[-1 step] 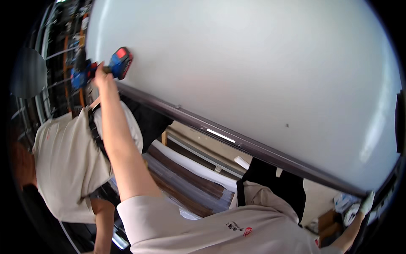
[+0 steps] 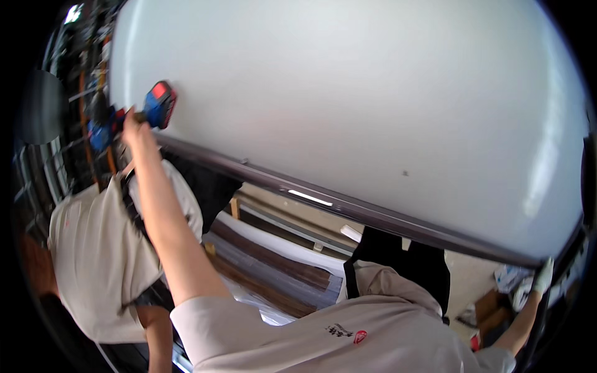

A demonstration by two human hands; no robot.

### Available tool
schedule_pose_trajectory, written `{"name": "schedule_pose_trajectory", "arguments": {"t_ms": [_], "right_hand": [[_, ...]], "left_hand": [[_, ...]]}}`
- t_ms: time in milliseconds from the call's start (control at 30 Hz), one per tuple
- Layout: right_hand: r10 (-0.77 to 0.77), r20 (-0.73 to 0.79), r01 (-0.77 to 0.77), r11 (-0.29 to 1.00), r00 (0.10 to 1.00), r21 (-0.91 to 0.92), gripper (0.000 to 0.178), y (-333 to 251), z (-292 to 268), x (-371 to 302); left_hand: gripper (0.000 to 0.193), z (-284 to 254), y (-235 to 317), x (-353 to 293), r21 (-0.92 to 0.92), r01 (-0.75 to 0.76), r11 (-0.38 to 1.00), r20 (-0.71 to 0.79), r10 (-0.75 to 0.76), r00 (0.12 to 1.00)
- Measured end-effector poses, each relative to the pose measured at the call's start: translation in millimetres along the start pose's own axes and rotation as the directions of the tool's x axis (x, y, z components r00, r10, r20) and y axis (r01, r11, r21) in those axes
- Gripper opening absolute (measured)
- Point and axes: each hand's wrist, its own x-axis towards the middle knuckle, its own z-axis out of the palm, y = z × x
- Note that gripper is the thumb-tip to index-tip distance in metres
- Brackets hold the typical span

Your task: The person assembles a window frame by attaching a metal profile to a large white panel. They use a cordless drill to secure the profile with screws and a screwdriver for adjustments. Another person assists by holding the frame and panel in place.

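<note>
Power tool (image 2: 99, 133), blue and black with a red patch on its battery end, is out at the panel's left end, above the lower left corner; battery overlaps the pale surface, head end points away left past the edge. Cannot tell whether it touches the panel. Left hand (image 2: 132, 127), bare, has its fingers wrapped round the tool's handle, arm at full stretch. Large panel (image 2: 348, 93), pale grey and glossy, one small dark mark (image 2: 405, 173) on its face. Dark frame rail (image 2: 267, 179) runs along the near edge, slanting down to the right, a bright white strip (image 2: 310, 198) set into it. Right hand (image 2: 545, 276), in a white glove, is at the rail's far right end, by the corner; whether the fingers curl round it, cannot tell. Under the rail, brown boards (image 2: 261, 273) partly covered in clear film. Brown box (image 2: 491, 311) on the lower right, below the glove. Co-worker (image 2: 99, 261) in a beige shirt stands close on the left, beside the outstretched arm.
</note>
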Motion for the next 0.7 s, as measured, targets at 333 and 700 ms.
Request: {"name": "schedule_pose_trajectory", "arguments": {"t_ms": [333, 700], "right_hand": [[-0.376, 0.031, 0.33, 0.77, 0.926, -0.546, 0.026, -105, -35, -66], [-0.707, -0.356, 0.704, 0.691, 0.612, -0.161, 0.038, -48, 2, -36]], "left_hand": [[0.033, 49, 122, -240, 0.046, 0.297, 0.954, 0.49, -0.28, 0.825], [0.027, 166, 115, -756, -0.137, 0.592, 0.795, 0.878, -0.18, 0.445]]}}
